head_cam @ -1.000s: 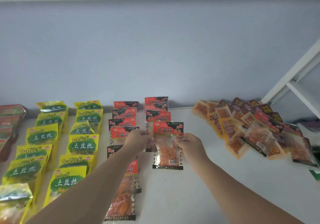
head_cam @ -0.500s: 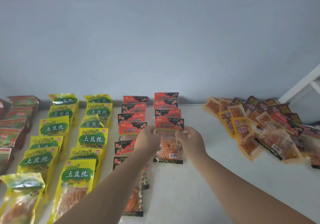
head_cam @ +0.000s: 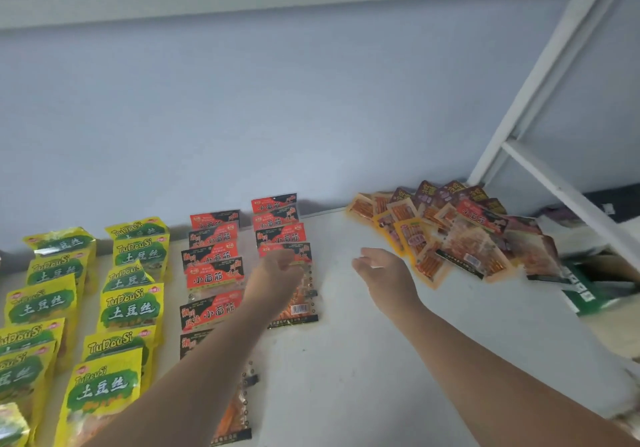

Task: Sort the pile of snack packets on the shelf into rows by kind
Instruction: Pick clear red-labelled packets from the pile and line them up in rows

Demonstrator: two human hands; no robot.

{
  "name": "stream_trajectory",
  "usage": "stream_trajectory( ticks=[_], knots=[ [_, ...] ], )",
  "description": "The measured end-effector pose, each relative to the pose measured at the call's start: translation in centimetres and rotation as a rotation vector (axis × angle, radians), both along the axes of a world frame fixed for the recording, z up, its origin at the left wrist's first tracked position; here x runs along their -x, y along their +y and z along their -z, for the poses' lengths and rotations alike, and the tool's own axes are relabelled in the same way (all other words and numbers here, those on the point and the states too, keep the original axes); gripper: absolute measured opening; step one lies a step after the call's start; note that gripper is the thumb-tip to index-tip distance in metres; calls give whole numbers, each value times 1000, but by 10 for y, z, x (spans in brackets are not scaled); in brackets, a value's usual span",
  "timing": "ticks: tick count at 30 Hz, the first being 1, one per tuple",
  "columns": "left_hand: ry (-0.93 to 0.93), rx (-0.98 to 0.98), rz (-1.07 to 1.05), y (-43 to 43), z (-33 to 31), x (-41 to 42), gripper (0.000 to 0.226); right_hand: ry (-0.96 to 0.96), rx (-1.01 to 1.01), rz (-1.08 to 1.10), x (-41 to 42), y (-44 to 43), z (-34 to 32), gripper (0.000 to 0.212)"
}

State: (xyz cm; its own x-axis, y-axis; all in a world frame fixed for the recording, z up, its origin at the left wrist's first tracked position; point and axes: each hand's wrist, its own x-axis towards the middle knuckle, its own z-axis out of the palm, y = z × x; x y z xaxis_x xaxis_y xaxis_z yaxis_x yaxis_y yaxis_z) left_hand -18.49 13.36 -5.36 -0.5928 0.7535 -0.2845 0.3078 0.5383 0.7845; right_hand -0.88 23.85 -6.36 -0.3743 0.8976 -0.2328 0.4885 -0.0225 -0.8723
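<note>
Since the earlier frames the right hand [head_cam: 384, 273] has been taken off the red packet [head_cam: 298, 308] and carried rightward, while the left hand [head_cam: 273, 278] is kept over that packet's upper edge. The white shelf [head_cam: 363, 360] is covered at its left by two rows of yellow packets [head_cam: 128, 308], overlapped like tiles from the wall [head_cam: 311, 117] toward the front. Just beside these, two rows of red packets [head_cam: 214, 273] are laid the same way. The red packet is set flat as the front piece of the right-hand row, with its long axis run from the wall toward the person. The unsorted pile [head_cam: 433, 249] is heaped at the back right of the shelf, well apart from the rows, with bare shelf left between. Near its top a red-topped packet [head_cam: 479, 214] is seen lying aslant, seemingly of the same kind as the red rows.

The right hand is held with its fingers spread and relaxed, and nothing is grasped by it; it is placed between the red rows and the pile, near the pile's left edge. The left hand's fingertips are hidden behind its own back, so it cannot be told whether the red packet is pinched or released.

The pile lies to the right of and slightly beyond the right hand, which is the nearer one, so the next pick is judged best made with it
</note>
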Motion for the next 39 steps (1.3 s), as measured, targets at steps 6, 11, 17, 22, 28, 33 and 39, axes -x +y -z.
stream_trajectory(
  ticks=[6,11,17,22,28,33,39],
  knots=[
    [-84,-43,134,48,-4,-68,44,27,-15,133,-85,30,-7,37],
    [-134,-24,240,90,-4,-133,42,28,10,243,-155,62,-5,37],
    [-148,-6,310,139,-4,-200,39,4,21,351,-228,104,3,34],
    [-99,-22,286,169,-1,-222,44,-76,-4,429,-265,144,17,34],
    [26,-14,252,205,0,-218,47,-222,7,466,-273,185,23,49],
    [132,84,276,238,14,-217,69,-230,169,524,-265,218,41,63],
    [193,201,297,255,29,-218,79,-271,184,477,-251,230,46,68]
  ],
)
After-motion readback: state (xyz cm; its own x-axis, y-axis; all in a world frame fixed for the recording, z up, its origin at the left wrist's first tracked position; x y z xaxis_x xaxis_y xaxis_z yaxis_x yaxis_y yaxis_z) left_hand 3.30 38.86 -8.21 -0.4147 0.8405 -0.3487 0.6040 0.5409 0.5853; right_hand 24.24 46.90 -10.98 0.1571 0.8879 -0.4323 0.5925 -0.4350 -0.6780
